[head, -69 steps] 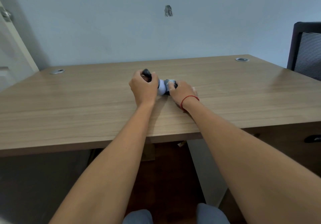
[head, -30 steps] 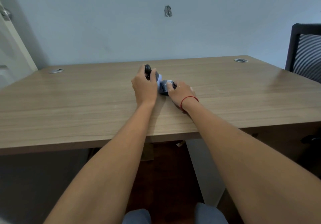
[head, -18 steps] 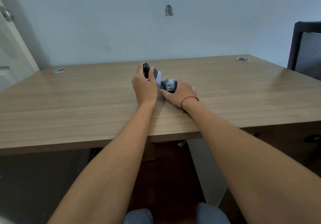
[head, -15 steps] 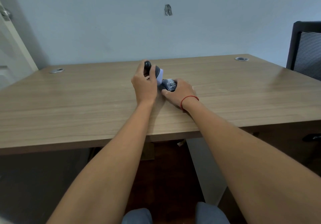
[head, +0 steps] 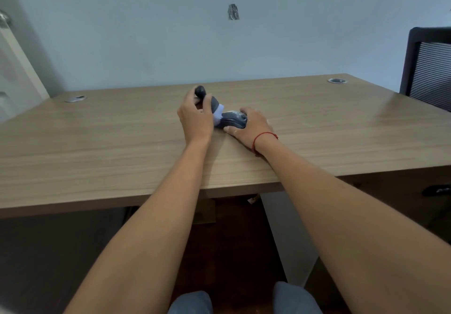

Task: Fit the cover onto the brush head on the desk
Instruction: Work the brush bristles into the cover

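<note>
While left hand [head: 196,118] grips it, brush [head: 211,102] tilts toward cover [head: 233,122].

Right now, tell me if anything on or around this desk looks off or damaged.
The wall has a dark chipped patch above the desk. On the desk, the left hand tilts the brush towards the cover in the right hand; nothing spilled.
</note>
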